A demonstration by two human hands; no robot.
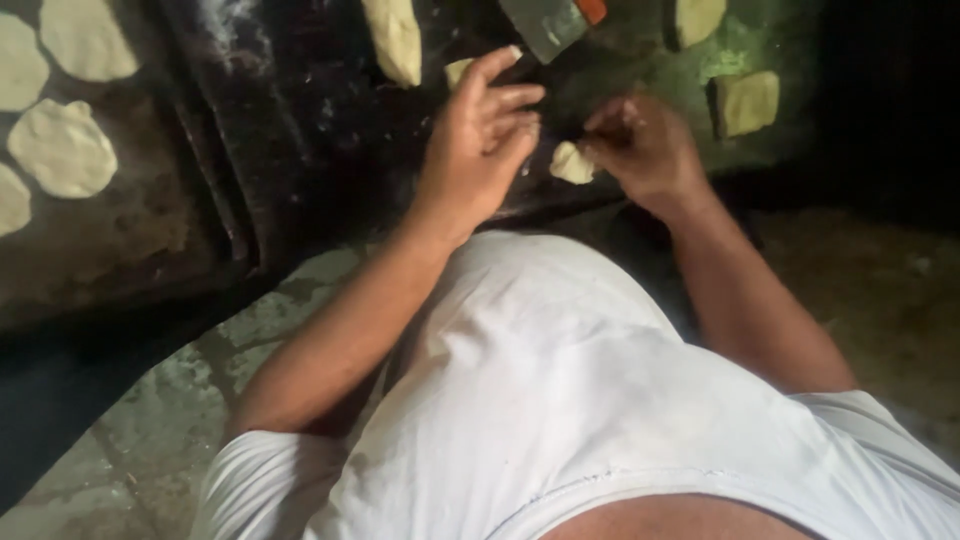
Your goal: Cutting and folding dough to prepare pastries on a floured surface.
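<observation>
- The small pale lump of raw dough (571,163) sits at the near edge of the dark, flour-dusted tabletop (300,120), between the two hands and touching the fingertips of the right hand (640,145).
- Judged by its look, the lump is light, soft and easily dented; it will likely stick a little to bare skin and stretch or tear if pulled by one edge. Cupping it from beneath or rolling it between the palms would suit it better than a hard squeeze.
- The grip of the right hand is pressed together, fingertips pinching the lump's right side.
- The grip of the left hand (480,140) is spread and empty, fingers fanned just left of the lump, not clearly touching it.
- Beyond the left fingertips lies a smaller cream dough scrap (458,70), and further up a long pale dough strip (395,38).
- A flat metal scraper blade with an orange handle (552,22) lies at the top edge.
- Squarish cut dough blocks (748,102) rest on a greenish patch to the right.
- Flattened round dough discs (62,148) lie on a dark tray (130,250), well apart to the left.
</observation>
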